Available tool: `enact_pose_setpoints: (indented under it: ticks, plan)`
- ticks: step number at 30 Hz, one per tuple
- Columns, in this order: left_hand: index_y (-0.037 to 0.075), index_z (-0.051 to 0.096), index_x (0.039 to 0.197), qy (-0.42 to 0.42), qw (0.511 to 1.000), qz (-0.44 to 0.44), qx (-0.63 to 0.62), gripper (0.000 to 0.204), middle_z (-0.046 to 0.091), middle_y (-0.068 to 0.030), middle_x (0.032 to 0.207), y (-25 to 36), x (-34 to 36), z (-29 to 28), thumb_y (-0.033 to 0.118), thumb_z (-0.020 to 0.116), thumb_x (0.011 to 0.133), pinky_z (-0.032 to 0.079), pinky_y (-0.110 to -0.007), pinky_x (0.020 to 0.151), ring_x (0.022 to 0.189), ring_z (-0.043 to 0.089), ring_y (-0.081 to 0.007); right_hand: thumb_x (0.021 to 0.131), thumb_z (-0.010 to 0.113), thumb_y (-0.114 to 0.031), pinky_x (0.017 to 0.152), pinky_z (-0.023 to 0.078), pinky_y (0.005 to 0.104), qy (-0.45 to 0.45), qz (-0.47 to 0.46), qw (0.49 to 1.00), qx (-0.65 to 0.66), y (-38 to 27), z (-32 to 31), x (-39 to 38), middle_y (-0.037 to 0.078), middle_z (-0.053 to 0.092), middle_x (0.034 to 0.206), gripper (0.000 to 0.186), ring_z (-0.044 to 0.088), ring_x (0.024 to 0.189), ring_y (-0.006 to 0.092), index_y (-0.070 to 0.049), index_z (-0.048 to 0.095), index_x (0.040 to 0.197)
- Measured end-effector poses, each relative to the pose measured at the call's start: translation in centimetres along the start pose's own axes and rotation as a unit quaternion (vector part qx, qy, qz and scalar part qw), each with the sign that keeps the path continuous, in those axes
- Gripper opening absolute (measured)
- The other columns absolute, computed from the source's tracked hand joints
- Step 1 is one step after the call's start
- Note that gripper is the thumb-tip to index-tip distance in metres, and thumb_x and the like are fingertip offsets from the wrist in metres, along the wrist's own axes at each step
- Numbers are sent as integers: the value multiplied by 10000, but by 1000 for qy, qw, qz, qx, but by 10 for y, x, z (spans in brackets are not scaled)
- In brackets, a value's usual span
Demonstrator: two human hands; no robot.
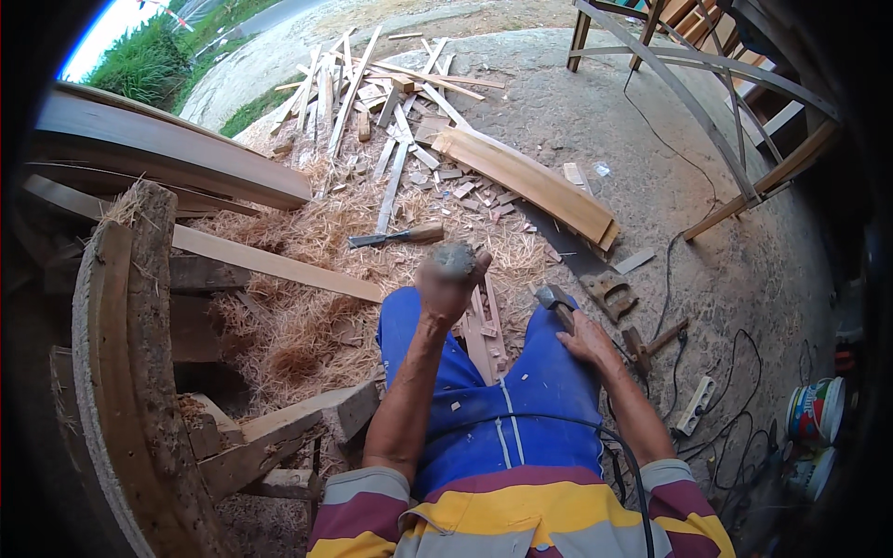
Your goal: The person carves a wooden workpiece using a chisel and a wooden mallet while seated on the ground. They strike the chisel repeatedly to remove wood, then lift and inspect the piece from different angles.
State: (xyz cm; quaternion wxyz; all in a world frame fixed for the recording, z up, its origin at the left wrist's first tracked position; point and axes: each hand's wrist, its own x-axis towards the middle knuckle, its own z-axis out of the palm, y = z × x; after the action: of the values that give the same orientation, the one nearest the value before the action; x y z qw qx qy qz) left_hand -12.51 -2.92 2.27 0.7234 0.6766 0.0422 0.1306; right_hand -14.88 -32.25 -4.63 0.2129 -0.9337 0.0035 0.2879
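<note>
My left hand (pixel 445 296) is raised over my lap, its fingers wrapped round an object with a rough, rounded grey top (pixel 454 261); the rest of it is hidden. My right hand (pixel 583 337) grips a hammer (pixel 556 299), its metal head over my right thigh. Between my legs lies a narrow pale timber piece (pixel 485 346) with small chips on it. A wide chisel (pixel 395 236) with a wooden handle lies on shavings just beyond my left hand. Right of my knee are a handsaw (pixel 614 296) and a wooden-handled tool (pixel 668 342).
Timber pieces (pixel 84 325) and stacked planks (pixel 167 167) crowd the left. Offcuts (pixel 363 102), shavings (pixel 260 344) and a long board (pixel 521 186) cover the ground ahead. A wooden frame (pixel 707 130) stands upper right; cables, a power strip (pixel 694 405) and pails (pixel 814 409) are right.
</note>
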Motion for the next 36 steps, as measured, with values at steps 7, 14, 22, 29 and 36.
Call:
enact_pose_setpoints:
  ticks: [7,14,22,29,36]
  plan:
    - [56,651,764,59,995,79,-5,189,611,38,672,-8,2,2,98,811,856,440,-252,529,614,558,-48,860,722,-369,932,489,500,9,-26,1000,-3,-2,0,1,296,656,1125,536,632,1096,449,5,535,1195]
    - [62,621,715,1,999,21,46,230,592,42,640,0,-3,6,88,767,891,417,-256,524,575,517,-51,853,727,-363,933,488,501,5,-19,1000,5,2,1,1,298,657,1121,540,633,1093,453,8,537,1197]
    - [33,632,701,-26,985,112,131,229,642,-47,642,-22,-12,3,132,779,845,470,-330,541,543,586,-176,842,732,-325,882,511,469,-9,-50,993,108,3,-10,-6,282,665,1091,559,659,1044,404,19,521,1228]
    - [61,580,681,-9,898,262,354,269,606,-53,661,-23,-25,9,158,771,843,448,-404,598,614,589,-254,877,730,-179,738,540,478,148,-304,917,212,-114,-90,-97,215,663,1020,539,699,935,374,-23,441,1304]
    - [94,716,1001,-29,926,249,281,171,707,-90,942,-60,-31,-3,174,711,850,520,-411,738,869,676,-290,826,667,-36,662,565,496,199,-423,883,-37,-155,-110,-136,244,638,952,611,672,809,456,-28,364,1358]
